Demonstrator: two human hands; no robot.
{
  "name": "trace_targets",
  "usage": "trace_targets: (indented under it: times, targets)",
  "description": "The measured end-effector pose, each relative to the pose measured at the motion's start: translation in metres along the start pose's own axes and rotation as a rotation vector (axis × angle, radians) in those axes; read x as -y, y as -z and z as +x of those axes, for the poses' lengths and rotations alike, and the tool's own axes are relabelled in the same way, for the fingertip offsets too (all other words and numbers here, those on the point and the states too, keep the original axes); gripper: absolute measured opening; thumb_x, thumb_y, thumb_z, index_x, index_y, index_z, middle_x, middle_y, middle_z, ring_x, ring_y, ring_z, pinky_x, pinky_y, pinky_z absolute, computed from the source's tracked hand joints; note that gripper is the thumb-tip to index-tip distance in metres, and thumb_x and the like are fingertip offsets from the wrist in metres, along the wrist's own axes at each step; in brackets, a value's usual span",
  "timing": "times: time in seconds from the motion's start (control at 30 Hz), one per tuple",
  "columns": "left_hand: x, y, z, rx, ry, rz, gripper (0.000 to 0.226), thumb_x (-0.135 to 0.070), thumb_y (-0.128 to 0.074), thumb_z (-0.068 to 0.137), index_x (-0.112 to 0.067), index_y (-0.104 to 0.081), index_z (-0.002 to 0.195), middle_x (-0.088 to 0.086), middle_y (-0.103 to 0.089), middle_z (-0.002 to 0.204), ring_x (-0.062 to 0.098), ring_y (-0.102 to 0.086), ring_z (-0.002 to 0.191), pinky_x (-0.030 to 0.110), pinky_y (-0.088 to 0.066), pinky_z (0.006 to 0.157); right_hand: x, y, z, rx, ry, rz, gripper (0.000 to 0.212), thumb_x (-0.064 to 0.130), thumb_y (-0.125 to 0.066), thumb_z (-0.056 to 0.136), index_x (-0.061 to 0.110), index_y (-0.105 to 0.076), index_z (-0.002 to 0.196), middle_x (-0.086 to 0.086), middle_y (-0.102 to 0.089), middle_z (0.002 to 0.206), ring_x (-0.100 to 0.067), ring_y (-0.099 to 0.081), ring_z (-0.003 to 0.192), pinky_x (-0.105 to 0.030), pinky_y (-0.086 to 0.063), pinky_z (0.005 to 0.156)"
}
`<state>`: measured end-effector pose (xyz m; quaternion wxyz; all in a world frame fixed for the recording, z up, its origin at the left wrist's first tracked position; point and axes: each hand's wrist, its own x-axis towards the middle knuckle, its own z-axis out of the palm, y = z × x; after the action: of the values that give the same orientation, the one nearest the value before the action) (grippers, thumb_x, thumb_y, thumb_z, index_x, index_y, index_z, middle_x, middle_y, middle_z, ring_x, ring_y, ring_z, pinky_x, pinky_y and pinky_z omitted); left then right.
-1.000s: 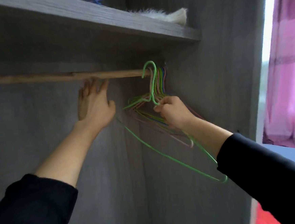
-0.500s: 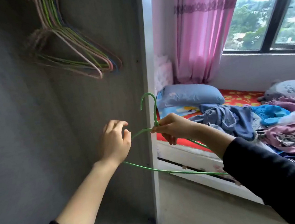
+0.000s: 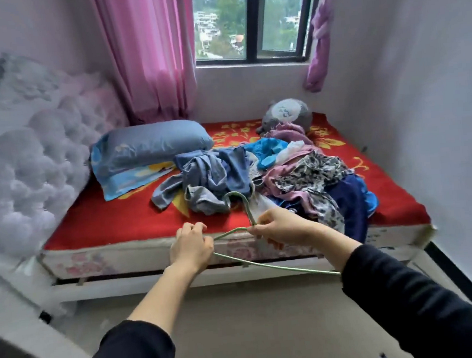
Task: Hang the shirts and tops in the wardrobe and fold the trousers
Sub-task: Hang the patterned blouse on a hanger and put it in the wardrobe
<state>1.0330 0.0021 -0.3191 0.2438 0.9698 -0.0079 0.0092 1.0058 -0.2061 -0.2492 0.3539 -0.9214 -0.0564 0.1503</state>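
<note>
I hold a green wire hanger (image 3: 267, 266) in front of me, over the near edge of the bed. My right hand (image 3: 282, 226) pinches it at the neck, just under the hook. My left hand (image 3: 190, 246) grips its left shoulder end. Beyond the hanger a heap of clothes (image 3: 274, 175) lies on the red bedspread (image 3: 105, 217): blue-grey garments on the left, pink, patterned and dark blue ones on the right. The wardrobe is out of view.
A blue pillow (image 3: 147, 146) lies at the head of the bed beside a padded white headboard (image 3: 25, 172). A grey soft toy (image 3: 286, 112) sits at the back under the window. Pink curtains (image 3: 148, 53) hang at left. Bare floor (image 3: 255, 332) lies between me and the bed.
I took the green hanger off the wardrobe rail and turned right from the wardrobe to face the bed. My left hand has closed on the hanger's left end.
</note>
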Motion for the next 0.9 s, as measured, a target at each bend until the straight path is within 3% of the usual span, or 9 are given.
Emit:
trace_targets:
  times: [0.17, 0.37, 0.6, 0.73, 0.9]
  targets:
    - [-0.109, -0.072, 0.052, 0.101, -0.089, -0.012, 0.032, -0.026, -0.044, 0.092, -0.016, -0.055, 0.121, 0.008, -0.049, 0.126, 0.025, -0.042, 0.121, 0.036, -0.039, 0.098, -0.105, 0.084, 0.006, -0.204, -0.158, -0.008, 0.052, 0.041, -0.062, 0.09, 0.017, -0.039, 0.051, 0.004, -0.035, 0.047, -0.006, -0.03, 0.038, -0.019, -0.025, 0.04]
    - [-0.203, -0.135, 0.117, 0.208, -0.199, 0.033, 0.035, -0.027, -0.042, 0.093, -0.015, -0.051, 0.125, 0.008, -0.048, 0.129, 0.026, -0.043, 0.122, 0.038, -0.041, 0.095, -0.189, 0.143, 0.042, -0.333, -0.329, 0.057, 0.045, 0.034, -0.061, 0.09, 0.017, -0.042, 0.053, -0.002, -0.046, 0.056, -0.015, -0.043, 0.052, -0.029, -0.032, 0.052]
    - [-0.257, -0.209, 0.242, 0.367, -0.172, 0.079, 0.033, -0.027, -0.042, 0.092, -0.013, -0.049, 0.122, 0.013, -0.05, 0.13, 0.03, -0.046, 0.122, 0.039, -0.041, 0.097, -0.26, 0.208, 0.145, -0.364, -0.418, 0.088, 0.04, 0.025, -0.06, 0.087, 0.016, -0.043, 0.052, 0.002, -0.048, 0.053, -0.015, -0.047, 0.055, -0.029, -0.036, 0.054]
    - [-0.281, -0.248, 0.33, 0.426, -0.143, 0.047, 0.037, -0.026, -0.043, 0.091, -0.012, -0.048, 0.125, 0.015, -0.05, 0.13, 0.032, -0.046, 0.121, 0.04, -0.04, 0.098, -0.301, 0.254, 0.219, -0.393, -0.447, 0.107, 0.042, 0.023, -0.058, 0.088, 0.016, -0.038, 0.052, 0.002, -0.044, 0.051, -0.013, -0.04, 0.05, -0.029, -0.031, 0.05]
    - [-0.311, -0.303, 0.428, 0.483, -0.065, 0.073, 0.036, -0.026, -0.043, 0.092, -0.009, -0.049, 0.123, 0.017, -0.049, 0.131, 0.034, -0.046, 0.121, 0.04, -0.04, 0.098, -0.365, 0.302, 0.293, -0.407, -0.512, 0.135, 0.042, 0.024, -0.055, 0.091, 0.015, -0.038, 0.054, 0.002, -0.045, 0.052, -0.019, -0.043, 0.056, -0.033, -0.031, 0.057]
